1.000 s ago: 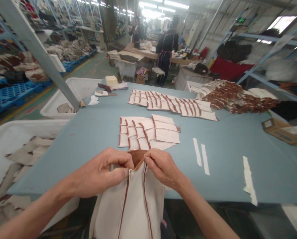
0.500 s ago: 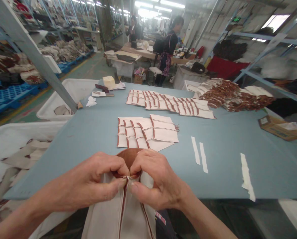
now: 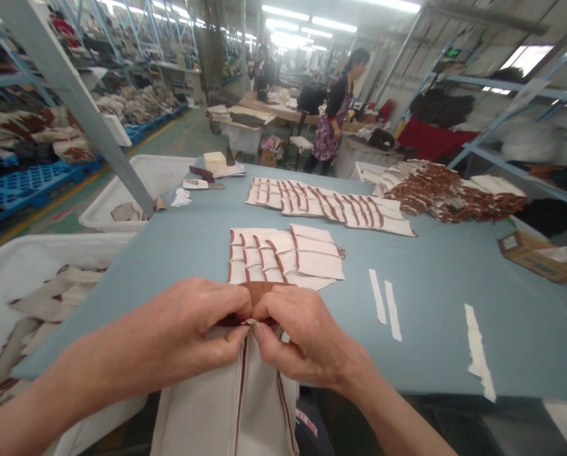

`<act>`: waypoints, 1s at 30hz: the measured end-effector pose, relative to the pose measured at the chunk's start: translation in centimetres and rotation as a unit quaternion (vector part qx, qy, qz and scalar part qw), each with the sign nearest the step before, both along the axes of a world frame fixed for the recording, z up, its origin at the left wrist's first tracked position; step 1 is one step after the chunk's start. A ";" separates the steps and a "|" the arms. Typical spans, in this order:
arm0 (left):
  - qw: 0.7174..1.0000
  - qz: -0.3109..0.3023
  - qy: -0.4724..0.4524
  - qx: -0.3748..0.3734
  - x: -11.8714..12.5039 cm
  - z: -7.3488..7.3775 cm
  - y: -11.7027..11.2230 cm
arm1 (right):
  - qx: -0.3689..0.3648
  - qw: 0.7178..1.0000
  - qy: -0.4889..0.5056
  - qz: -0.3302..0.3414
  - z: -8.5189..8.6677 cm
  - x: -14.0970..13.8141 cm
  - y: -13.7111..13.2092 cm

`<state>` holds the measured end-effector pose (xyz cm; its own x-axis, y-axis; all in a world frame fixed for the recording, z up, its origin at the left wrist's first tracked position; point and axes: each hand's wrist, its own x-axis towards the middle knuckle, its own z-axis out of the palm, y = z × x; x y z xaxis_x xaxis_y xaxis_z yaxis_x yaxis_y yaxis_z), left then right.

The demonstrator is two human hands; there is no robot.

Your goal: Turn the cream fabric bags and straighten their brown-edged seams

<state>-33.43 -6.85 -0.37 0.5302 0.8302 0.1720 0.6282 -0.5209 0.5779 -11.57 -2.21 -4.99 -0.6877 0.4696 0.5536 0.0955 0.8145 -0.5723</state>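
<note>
A cream fabric piece (image 3: pixel 207 405) with dark brown seams and a brown inner edge hangs below my hands at the table's near side; its exact kind does not show. My left hand (image 3: pixel 207 323) pinches its top edge between thumb and curled fingers, just left of a seam. Close against it, my right hand (image 3: pixel 295 329) pinches the same edge, thumb in front. Both thumb tips nearly meet at the seam. Just beyond lie overlapping cream pieces with brown trim (image 3: pixel 287 253), flat on the blue-green table (image 3: pixel 430 285).
A longer row of trimmed pieces (image 3: pixel 331 202) lies farther back. White strips (image 3: pixel 477 351) rest at the right, near a cardboard box (image 3: pixel 542 253). A heap of brown-edged pieces (image 3: pixel 445 190) sits at the far right. White bins (image 3: pixel 7 253) and a slanted post (image 3: pixel 81 107) flank the left. People stand beyond.
My hands still pinch the fabric edge and have risen slightly, thumbs a little closer in. The view has shifted a little. A person in the background has turned and moved right.
</note>
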 end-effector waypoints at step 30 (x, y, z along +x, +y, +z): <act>0.990 -0.026 0.059 0.126 0.3 -2.6 0.0 | -0.366 0.930 0.009 -0.025 0.5 1.0 1.2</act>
<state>-33.17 -6.84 -2.95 0.5994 0.7402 0.3046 0.6522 -0.6723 0.3503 -10.59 -1.03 -4.52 -0.6480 0.7570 0.0846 0.1076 0.2009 -0.9737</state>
